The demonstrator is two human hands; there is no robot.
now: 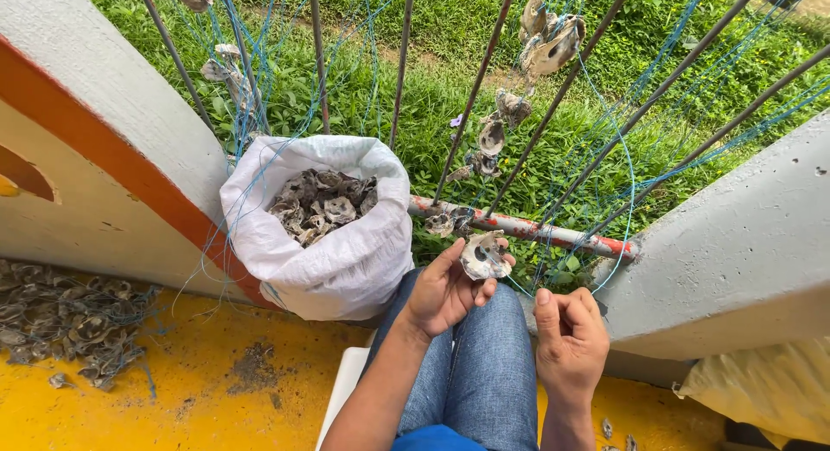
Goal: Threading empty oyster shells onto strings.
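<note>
Oyster shell (482, 257): a pale, rough shell was held up in front of the person's knees, just below the painted rail, pinched at its lower left edge.
Left hand (445, 291): its fingers (451, 254) were closed on the oyster shell, thumb up along the left side and the others curled under it.
Right hand (569, 334): it was just right of the left hand and apart from the shell, its fingers curled in toward the palm with the thumb up; whether a strand of line was pinched in them could not be told.
Blue line (628, 170): thin blue strands ran from above the railing down toward the right hand.
Rail (553, 235): a red and white bar lay across the bottom of the railing, just behind the shell.
Strung shells (548, 38): clusters of shells hung on the lines among the slanted metal bars.
White sack (346, 252): it stood open to the left of the person's knee, full of shells, against the wall.
Shell heap (65, 317): more shells tangled in netting lay on the yellow floor (199, 399) at far left.
Grass (432, 88): it was green beyond the bars.
</note>
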